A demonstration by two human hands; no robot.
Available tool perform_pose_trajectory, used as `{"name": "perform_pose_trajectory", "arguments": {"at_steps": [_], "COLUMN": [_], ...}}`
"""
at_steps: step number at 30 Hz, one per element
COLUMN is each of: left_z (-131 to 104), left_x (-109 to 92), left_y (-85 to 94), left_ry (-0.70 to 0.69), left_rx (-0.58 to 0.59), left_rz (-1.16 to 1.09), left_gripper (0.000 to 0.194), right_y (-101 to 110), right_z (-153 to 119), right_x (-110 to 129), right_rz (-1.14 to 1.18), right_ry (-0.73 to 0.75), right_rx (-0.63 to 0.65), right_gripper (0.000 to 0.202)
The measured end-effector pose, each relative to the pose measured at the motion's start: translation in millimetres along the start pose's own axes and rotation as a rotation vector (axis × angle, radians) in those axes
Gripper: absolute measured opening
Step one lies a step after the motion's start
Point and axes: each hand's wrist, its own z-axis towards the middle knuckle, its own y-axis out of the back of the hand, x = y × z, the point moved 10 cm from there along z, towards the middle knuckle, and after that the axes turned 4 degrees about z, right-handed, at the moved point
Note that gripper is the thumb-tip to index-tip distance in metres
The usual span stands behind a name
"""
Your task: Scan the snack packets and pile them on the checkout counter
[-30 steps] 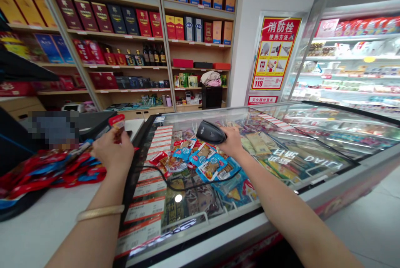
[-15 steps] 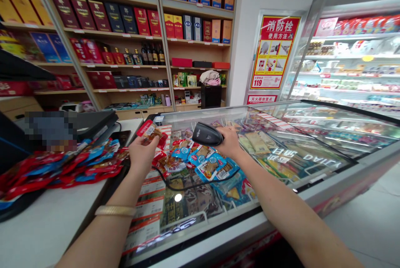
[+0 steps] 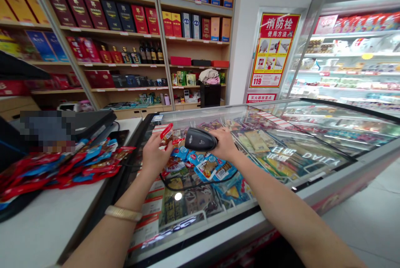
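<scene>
My left hand (image 3: 156, 153) pinches a small red snack packet (image 3: 167, 132), turned partly edge-on, over the chest freezer's glass lid. To its right, my right hand (image 3: 225, 144) is wrapped around the handle of a black barcode scanner (image 3: 200, 140), whose head points left toward the packet. Below both hands, blue snack packets (image 3: 208, 166) lie in a loose heap on the glass, some partly hidden by the scanner. The scanner's black cable (image 3: 193, 187) curves across the lid in front of them.
A pile of red and blue packets (image 3: 84, 164) covers part of the white counter (image 3: 78, 214) at left, near a dark phone (image 3: 120, 136). The chest freezer (image 3: 237, 222) extends right. Shelves of boxed goods (image 3: 125, 35) and a lit display fridge (image 3: 350, 60) stand behind.
My left hand has moved right with the red packet, closer to the scanner, and the packet has turned more edge-on. The scanner has shifted slightly left and down.
</scene>
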Motion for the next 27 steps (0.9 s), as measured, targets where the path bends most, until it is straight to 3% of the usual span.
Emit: {"name": "perform_pose_trajectory", "arguments": {"at_steps": [9, 14, 16, 20, 22, 24, 27], "left_z": [0, -1, -5, -23, -30, -30, -19], "left_x": [1, -9, -17, -34, -38, -39, -33], "left_y": [0.8, 0.2, -11.9, -50.3, -59.7, -59.4, -42.9], "left_ry": [0.025, -0.085, -0.168, -0.340, -0.375, -0.367, -0.313], "left_rx": [-0.001, -0.010, 0.077, 0.393, 0.472, 0.461, 0.323], "left_rz": [0.011, 0.065, 0.049, -0.043, -0.074, -0.069, 0.018], "left_gripper": [0.026, 0.023, 0.026, 0.043, 0.048, 0.047, 0.040], "right_y": [0, 12, 17, 22, 23, 22, 21], "right_z": [-1, -1, -1, -1, -1, -2, -2], "right_x": [-1, -12, -18, -28, -30, -31, -33], "right_rz": [-0.012, 0.015, 0.005, -0.025, -0.035, -0.043, -0.046], "right_ry": [0.002, -0.041, -0.067, -0.097, -0.100, -0.095, -0.092], "right_rx": [-0.004, -0.098, -0.130, -0.168, -0.170, -0.171, -0.169], "right_gripper": [0.029, 0.034, 0.029, 0.019, 0.017, 0.016, 0.017]}}
